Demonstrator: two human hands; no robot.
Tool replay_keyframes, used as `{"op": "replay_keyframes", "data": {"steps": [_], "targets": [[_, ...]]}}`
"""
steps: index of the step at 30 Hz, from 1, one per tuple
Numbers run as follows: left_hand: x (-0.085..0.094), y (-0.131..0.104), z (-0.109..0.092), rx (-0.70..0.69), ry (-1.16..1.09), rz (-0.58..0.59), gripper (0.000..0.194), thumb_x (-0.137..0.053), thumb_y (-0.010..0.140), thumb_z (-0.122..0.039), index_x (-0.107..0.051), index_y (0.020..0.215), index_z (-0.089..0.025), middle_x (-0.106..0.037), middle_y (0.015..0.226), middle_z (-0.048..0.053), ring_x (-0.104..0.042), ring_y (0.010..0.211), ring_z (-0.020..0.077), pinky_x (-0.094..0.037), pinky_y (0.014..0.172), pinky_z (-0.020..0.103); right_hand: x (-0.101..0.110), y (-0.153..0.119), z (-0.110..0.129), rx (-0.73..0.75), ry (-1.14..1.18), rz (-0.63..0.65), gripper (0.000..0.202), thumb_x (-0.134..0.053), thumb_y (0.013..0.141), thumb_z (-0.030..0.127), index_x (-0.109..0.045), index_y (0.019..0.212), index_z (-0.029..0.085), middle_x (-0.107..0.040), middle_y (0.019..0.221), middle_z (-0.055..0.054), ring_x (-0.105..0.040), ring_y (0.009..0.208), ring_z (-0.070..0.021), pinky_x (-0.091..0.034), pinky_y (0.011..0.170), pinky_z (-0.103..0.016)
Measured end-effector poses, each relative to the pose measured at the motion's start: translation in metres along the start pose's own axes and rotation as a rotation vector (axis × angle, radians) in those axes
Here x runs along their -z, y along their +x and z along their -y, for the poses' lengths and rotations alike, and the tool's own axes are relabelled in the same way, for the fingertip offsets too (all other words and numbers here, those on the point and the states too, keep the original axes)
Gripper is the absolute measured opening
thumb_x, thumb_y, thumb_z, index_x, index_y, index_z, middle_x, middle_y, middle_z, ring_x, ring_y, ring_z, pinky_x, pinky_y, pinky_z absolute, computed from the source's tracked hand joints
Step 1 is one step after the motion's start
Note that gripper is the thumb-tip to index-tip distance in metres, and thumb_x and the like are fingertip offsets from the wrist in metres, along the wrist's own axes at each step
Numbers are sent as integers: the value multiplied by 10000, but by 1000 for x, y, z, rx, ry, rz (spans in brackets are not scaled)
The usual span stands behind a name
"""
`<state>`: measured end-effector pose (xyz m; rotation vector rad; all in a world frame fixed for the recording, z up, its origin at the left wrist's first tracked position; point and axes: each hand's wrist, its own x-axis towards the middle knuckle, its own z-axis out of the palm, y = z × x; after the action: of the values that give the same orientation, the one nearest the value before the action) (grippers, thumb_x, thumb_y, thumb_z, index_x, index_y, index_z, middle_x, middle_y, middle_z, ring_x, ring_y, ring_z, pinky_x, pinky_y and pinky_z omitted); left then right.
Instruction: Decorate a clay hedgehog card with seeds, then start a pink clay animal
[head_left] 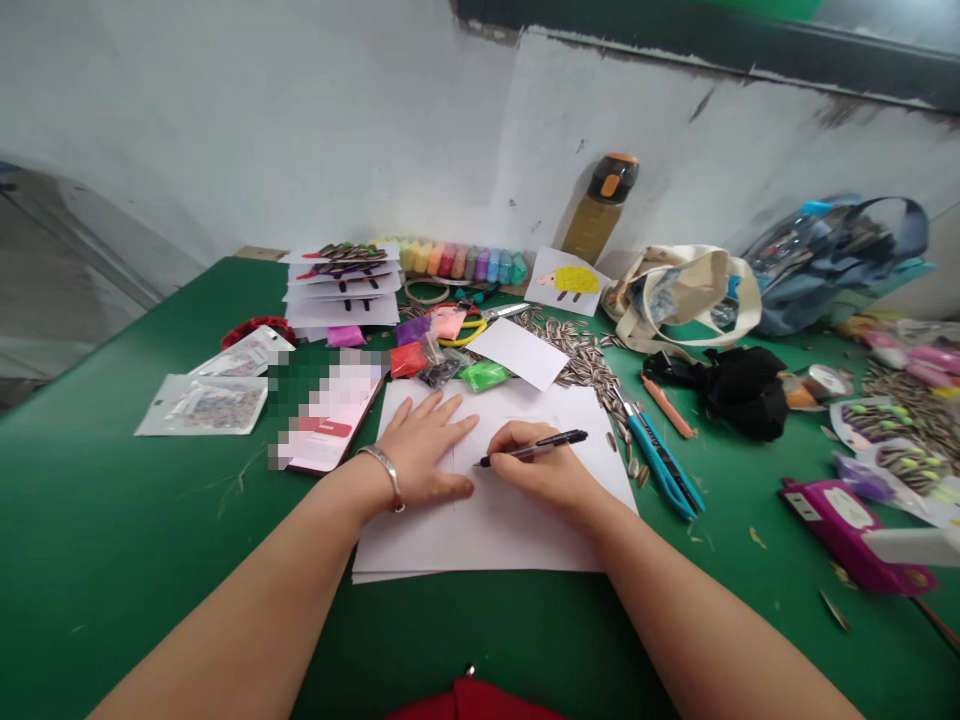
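Red fabric point(472, 702) shows at the bottom centre of the frame, below two bare forearms point(247, 590) stretched over a green counter point(187, 540). At centre, the left hand point(418, 447) rests open and holding nothing, fingers spread on white paper point(480, 545), while the right hand point(544, 472) curls around a black pen point(559, 440), its tip at the sheet. Left of centre lies a phone point(330, 415); at centre right, a blue utility knife point(660, 460).

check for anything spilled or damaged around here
Yes: seeds lie loose on the table behind the paper, with strays by its right edge, so they look spilled, though possibly left there deliberately. The wall has dark, chipped-looking patches at upper right.
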<state>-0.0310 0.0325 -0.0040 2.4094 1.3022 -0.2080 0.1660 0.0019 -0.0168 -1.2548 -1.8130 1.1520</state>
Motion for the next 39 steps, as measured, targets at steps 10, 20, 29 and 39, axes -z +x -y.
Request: {"op": "replay_keyframes", "data": {"steps": [10,20,29,39], "targets": [[0,0,0,-13,-4,-3,884,-621,662,-610,-324,1429,-285,-147,1551,106,-90,1405,378,-92,1094,597,0,0,0,2,-45,11,136,-544,725,142,-667,764,183,-631,699,6,-511,603,-104,-405,576,-224],[0,-1,0,-9,-9,-6,887,-629,656,-615,-331,1425,-289,-151,1549,107,-93,1406,376,-76,1096,597,1,0,1,28,-54,22,136,-549,723,139,-672,765,178,-640,711,0,-519,614,-110,-408,579,-230],[1,0,-1,-2,1,2,890,-628,658,-605,-317,1430,-291,-149,1551,103,-82,1409,366,-83,1098,592,1,0,2,15,-69,21,145,-545,722,136,-676,764,183,-646,718,-1,-530,621,-112,-417,599,-235],[-1,0,-1,-10,-9,-8,886,-635,654,-598,-324,1426,-294,-161,1549,99,-91,1405,381,-84,1094,600,2,0,4,36,-70,20,155,-541,726,138,-685,776,163,-657,725,-15,-534,624,-122,-419,591,-242]]}}
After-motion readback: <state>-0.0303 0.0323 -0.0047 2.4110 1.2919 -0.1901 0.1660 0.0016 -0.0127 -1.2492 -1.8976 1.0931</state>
